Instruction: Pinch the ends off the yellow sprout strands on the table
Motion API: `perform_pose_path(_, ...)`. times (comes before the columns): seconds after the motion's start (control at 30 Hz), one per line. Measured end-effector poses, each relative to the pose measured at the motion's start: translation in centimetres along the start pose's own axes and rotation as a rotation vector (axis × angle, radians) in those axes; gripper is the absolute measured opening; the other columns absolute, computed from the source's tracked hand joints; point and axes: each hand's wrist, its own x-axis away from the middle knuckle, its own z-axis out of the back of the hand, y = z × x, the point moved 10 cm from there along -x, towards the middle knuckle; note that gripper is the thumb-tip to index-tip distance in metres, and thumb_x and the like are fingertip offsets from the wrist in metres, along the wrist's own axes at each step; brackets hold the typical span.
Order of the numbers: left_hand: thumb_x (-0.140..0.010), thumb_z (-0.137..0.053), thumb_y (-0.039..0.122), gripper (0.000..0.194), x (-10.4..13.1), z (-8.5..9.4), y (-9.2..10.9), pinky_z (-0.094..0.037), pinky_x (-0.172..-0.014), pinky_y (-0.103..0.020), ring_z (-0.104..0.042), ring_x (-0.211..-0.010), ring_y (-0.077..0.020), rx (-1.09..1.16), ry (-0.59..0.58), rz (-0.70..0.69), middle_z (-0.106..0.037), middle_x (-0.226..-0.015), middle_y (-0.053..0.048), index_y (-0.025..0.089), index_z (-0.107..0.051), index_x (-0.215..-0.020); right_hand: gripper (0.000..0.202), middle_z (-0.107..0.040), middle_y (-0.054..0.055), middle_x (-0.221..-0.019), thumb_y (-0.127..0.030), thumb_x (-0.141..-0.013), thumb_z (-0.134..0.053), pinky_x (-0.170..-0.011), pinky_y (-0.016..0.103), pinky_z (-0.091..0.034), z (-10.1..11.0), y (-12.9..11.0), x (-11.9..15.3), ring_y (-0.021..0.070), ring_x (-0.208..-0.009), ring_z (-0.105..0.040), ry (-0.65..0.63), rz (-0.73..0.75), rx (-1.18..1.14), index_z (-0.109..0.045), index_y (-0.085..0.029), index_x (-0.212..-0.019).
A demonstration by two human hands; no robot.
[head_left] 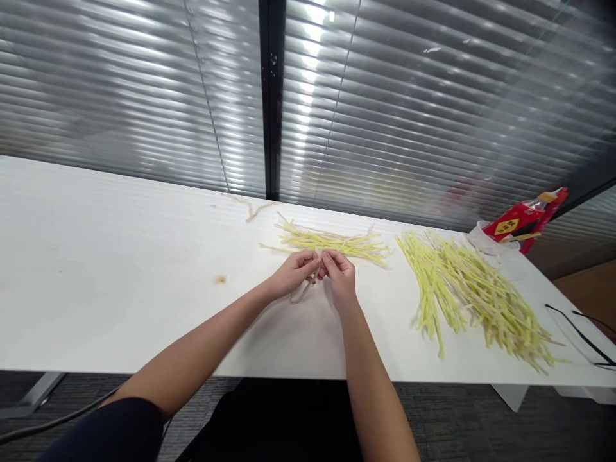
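Observation:
My left hand (299,272) and my right hand (339,269) meet at the middle of the white table, fingertips pinched close together. Both grip a pale beige strand (301,296), whose loose end curls down onto the table below my left hand. Just beyond the fingers lies a small bundle of yellow and beige strands (337,242), spread left to right. The fingers hide part of the bundle's near edge, and whether the strand goes round it cannot be made out.
Larger heaps of yellow strands (481,289) lie on the right of the table (120,276). Behind them are a white bowl (486,240) and a red packet (517,221). Black-framed glasses (582,337) rest at the right edge. Loose beige strands (253,210) lie near the window blinds.

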Motion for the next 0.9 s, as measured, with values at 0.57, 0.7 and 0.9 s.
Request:
perform_pose_path(0.57,-0.084,-0.056,0.022,0.009,1.8,7.6,-1.7,-0.054,-0.068,-0.029,-0.063,-0.063,-0.011,0.636,0.784,0.036,-0.058,-0.068,0.001,0.015,-0.052,-0.081,0.025,-0.052,-0.004,-0.064,-0.036,-0.069,-0.071,-0.044,0.019,-0.027,-4.9,2.9,2.7,0.0054,-0.048,-0.035,-0.434,-0.174,0.232,-0.064,-0.019,-0.085)
perform_pose_path(0.7,-0.084,-0.054,0.018,0.006,1.7,7.0,-1.7,-0.054,-0.064,-0.025,-0.058,-0.055,-0.0074,0.705,0.757,0.039,-0.054,-0.066,0.002,0.016,-0.051,-0.08,0.022,-0.048,-0.005,-0.061,-0.036,-0.068,-0.071,-0.045,0.018,-0.027,-5.1,2.9,3.1,0.006,-0.05,-0.035,-0.455,-0.245,0.144,-0.061,-0.019,-0.08)
perform_pose_path(0.9,-0.082,-0.056,0.016,0.008,1.7,7.1,-1.9,-0.051,-0.056,-0.02,-0.051,-0.05,-0.0056,0.79,0.77,0.021,-0.049,-0.061,0.004,0.016,-0.05,-0.077,0.029,-0.047,-0.005,-0.061,-0.037,-0.067,-0.073,-0.047,0.018,-0.03,-6.0,3.2,3.9,0.0063,-0.052,-0.037,-0.567,-0.311,0.126,-0.064,-0.019,-0.09)
